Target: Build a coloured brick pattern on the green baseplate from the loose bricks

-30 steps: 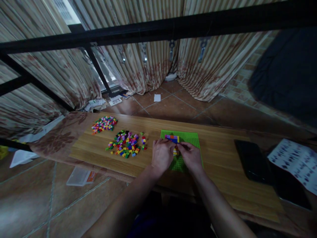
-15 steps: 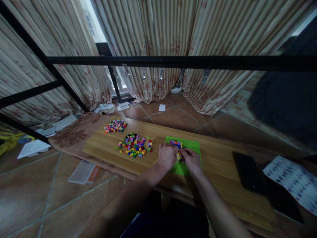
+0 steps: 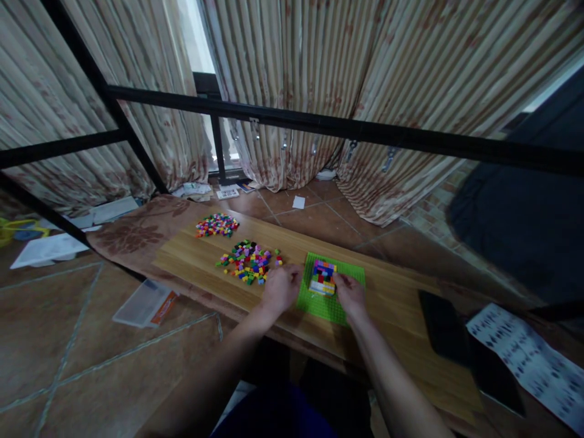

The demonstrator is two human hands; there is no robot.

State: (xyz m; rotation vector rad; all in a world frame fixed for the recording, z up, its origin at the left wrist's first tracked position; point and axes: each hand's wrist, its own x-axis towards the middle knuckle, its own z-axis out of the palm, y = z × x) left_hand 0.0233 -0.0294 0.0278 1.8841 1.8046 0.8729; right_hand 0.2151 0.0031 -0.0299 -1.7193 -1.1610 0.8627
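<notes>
A small structure of colored building bricks (image 3: 323,286) stands on a green baseplate (image 3: 326,311); purple, blue, red, yellow and white show on it. At its right side is my right hand (image 3: 352,297), fingers closed together near the edge; whether they pinch a brick is too small to see. Left of the baseplate, my left hand (image 3: 279,292) hovers with bent fingers drawn together, and what they hold, if anything, is hidden. Just beyond that hand lies a loose pile of bricks (image 3: 249,258).
A second, denser brick pile (image 3: 218,225) lies farther left on the wooden table (image 3: 392,322). To the right are a black phone-like slab (image 3: 442,325) and a printed sheet (image 3: 524,359). A clear plastic box (image 3: 141,304) is on the floor. A dark metal rail (image 3: 292,118) crosses beyond.
My left hand has moved left, away from the brick structure, uncovering it. My right hand stays at the structure's right side. The camera view has tilted slightly.
</notes>
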